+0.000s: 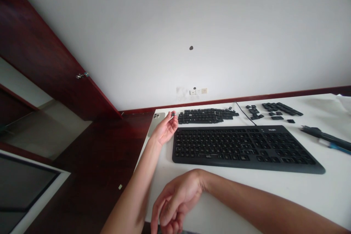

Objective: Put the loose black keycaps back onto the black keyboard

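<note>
**Keycap pinched at the worktop's left end**

A small black keycap (173, 114) sits between the thumb and forefinger tips of the left hand (166, 128). It is held just above the worktop (315, 190), close to the left end of a row of loose keycaps (205, 116). That hand is raised with its palm turned towards the camera, and a pale phone (155, 121) lies just behind it.

A black keyboard (244, 148) lies right of the hand and nearer the camera than the row. Its cable (244, 114) runs back towards the wall.

The right hand (175, 203) hangs at the near edge with its wrist bent and fingers loosely curled. Its fingertips leave the frame, so I cannot tell whether it holds anything.

More keycaps (275, 109) are scattered at the far right, with a dark pen-like tool (325, 137) beside them.
</note>
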`<state>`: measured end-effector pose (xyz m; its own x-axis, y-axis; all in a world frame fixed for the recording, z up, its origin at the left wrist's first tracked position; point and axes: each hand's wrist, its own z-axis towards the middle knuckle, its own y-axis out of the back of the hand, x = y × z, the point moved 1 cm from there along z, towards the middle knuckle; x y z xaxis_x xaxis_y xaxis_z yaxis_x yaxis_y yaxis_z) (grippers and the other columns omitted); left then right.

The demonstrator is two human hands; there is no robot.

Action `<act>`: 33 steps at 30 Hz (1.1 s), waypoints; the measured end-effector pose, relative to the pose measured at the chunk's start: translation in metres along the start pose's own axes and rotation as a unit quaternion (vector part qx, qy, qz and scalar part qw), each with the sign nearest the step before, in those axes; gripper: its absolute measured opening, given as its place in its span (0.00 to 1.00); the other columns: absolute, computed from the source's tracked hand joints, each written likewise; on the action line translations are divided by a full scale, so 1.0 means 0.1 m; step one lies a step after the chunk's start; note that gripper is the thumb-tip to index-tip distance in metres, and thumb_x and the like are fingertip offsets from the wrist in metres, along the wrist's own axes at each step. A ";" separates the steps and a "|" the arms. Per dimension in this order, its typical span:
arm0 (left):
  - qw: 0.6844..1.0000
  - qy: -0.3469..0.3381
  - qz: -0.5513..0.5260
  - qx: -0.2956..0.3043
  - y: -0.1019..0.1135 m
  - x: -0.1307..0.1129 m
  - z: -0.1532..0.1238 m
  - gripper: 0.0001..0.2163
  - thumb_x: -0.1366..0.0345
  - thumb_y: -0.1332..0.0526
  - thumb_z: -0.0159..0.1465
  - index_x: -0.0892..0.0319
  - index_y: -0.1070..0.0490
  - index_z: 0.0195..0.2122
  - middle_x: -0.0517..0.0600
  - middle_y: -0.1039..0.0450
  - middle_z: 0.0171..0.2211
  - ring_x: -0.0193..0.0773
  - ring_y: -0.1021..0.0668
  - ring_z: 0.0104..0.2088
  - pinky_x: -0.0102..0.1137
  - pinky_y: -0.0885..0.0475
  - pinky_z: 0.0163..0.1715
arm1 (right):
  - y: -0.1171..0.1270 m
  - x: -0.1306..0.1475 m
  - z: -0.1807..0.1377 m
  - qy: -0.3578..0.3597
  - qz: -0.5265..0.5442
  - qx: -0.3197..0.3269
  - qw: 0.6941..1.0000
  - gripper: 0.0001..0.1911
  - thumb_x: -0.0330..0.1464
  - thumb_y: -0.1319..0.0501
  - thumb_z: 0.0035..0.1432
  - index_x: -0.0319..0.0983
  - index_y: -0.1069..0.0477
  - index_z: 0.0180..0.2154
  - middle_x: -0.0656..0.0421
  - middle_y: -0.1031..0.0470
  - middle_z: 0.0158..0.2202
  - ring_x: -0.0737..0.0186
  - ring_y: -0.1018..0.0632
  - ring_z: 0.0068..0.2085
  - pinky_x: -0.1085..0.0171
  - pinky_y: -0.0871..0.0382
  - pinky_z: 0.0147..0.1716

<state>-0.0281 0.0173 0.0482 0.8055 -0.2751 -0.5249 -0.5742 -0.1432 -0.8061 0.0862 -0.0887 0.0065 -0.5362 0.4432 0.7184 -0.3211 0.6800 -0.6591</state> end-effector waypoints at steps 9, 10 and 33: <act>0.979 -0.101 0.170 0.044 0.12 -0.01 0.00 0.14 0.71 0.22 0.55 0.62 0.23 0.40 0.48 0.22 0.33 0.29 0.19 0.34 0.21 0.24 0.36 | -0.08 0.18 -0.61 0.267 -0.156 -0.273 0.911 0.18 0.35 0.24 0.51 0.37 0.23 0.43 0.61 0.25 0.32 0.70 0.26 0.31 0.70 0.31 0.32; 0.973 -0.110 0.194 0.054 0.11 0.00 -0.01 0.16 0.70 0.22 0.53 0.62 0.23 0.40 0.47 0.22 0.33 0.30 0.19 0.34 0.22 0.24 0.37 | -0.07 0.23 -0.75 0.323 -0.151 -0.330 0.874 0.16 0.37 0.26 0.55 0.37 0.24 0.42 0.63 0.27 0.31 0.71 0.28 0.29 0.70 0.33 0.30; 0.890 -0.112 0.417 0.143 0.01 0.10 -0.08 0.14 0.62 0.21 0.53 0.61 0.19 0.37 0.51 0.20 0.35 0.34 0.22 0.35 0.29 0.29 0.40 | 0.07 0.24 -1.34 0.348 -0.540 -0.683 0.349 0.07 0.29 0.36 0.65 0.42 0.25 0.45 0.57 0.23 0.40 0.61 0.24 0.38 0.61 0.27 0.39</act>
<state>-0.0219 0.0073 0.0447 0.1428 0.0289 -0.9893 -0.9518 0.2781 -0.1293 0.1752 0.0050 0.0490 -0.2059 -0.7900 0.5775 0.8831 0.1042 0.4575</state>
